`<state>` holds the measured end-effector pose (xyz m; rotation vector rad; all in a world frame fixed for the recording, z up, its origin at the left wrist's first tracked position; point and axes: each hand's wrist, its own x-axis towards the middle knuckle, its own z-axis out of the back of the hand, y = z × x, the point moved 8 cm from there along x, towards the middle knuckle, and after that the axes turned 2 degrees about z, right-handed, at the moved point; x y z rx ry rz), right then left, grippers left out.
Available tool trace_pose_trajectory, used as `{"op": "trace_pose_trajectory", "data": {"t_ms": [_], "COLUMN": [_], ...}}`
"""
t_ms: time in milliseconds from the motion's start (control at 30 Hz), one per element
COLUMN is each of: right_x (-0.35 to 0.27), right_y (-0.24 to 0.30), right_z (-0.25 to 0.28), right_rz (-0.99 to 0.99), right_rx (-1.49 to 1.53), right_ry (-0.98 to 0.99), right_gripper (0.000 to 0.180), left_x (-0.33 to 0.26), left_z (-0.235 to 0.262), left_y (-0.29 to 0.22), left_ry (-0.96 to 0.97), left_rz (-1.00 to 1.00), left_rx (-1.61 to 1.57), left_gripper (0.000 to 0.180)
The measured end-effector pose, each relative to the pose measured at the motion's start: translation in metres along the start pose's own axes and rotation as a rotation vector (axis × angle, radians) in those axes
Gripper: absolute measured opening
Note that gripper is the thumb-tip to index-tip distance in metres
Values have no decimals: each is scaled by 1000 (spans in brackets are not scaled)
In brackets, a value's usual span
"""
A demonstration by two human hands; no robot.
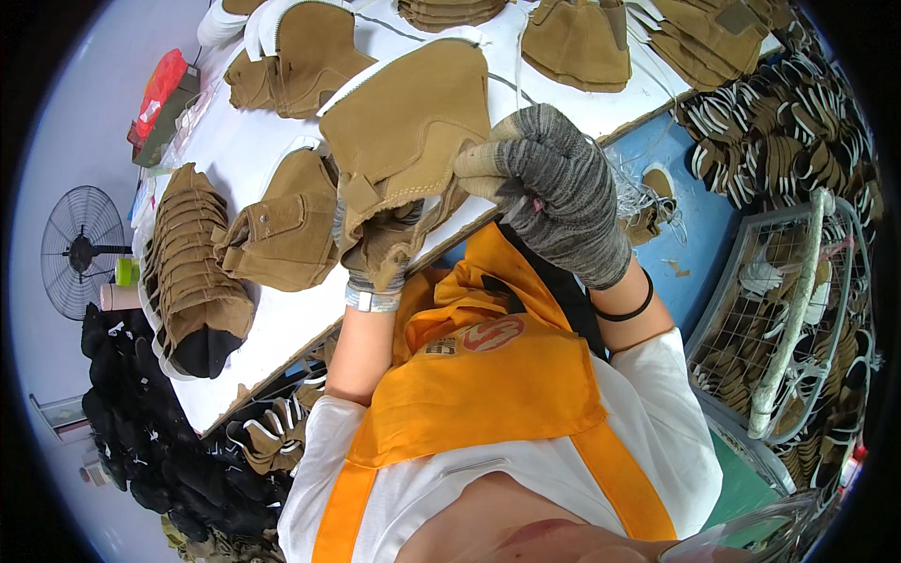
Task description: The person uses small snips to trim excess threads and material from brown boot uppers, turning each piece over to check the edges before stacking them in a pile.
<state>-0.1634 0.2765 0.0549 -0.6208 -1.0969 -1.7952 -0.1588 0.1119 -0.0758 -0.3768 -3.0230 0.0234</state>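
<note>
A brown suede boot upper (pixel 413 108) with a white band along its upper edge is held up over the near edge of the table. My left hand (pixel 360 279), in a grey knit glove, reaches up inside its opening and supports it; the leather hides most of those fingers. My right hand (pixel 563 192), gloved the same way, is closed, with thumb and fingertips pinched at the upper's right edge. Beside my left hand a second brown upper (pixel 291 235) lies on the white table (pixel 291 314). Left of that is a nested row of brown uppers (pixel 192 253).
More brown uppers (pixel 577 42) sit along the table's far side. On the right, a wire basket (pixel 751 328) stands among heaps of brown pieces (pixel 779 141). Black pieces (pixel 160 441) are piled at the lower left, below a fan (pixel 83 251). A red bag (pixel 164 84) rests in a green box.
</note>
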Motion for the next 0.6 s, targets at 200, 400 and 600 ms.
{"op": "trace_pose_trajectory", "data": {"t_ms": [200, 400, 600], "right_x": [-5, -21, -47], "right_y": [-10, -12, -42], "right_z": [-5, 11, 14], "right_rz": [-42, -34, -156], "right_rx": [60, 3, 374], "right_ry": [126, 111, 41], "right_gripper": [28, 54, 61], "left_x": [-1, 2, 5], "left_z": [-2, -1, 5], "left_y": [1, 1, -4], "left_ry": [-7, -8, -24], "left_rz": [-8, -4, -18], "left_rx": [-15, -57, -57], "left_gripper": [65, 65, 67]}}
